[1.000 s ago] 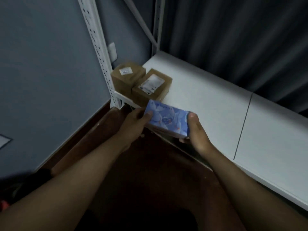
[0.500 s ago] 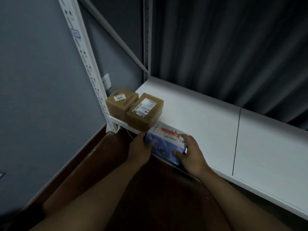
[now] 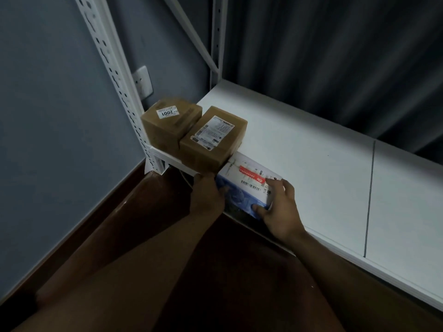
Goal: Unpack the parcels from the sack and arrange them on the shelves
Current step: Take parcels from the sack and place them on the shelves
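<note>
Blue-and-white parcel on the shelf edge — gripped between left hand and right hand fingers, beside a brown box.

two brown boxes blocking shelf's left end, white shelf open rightward
</note>
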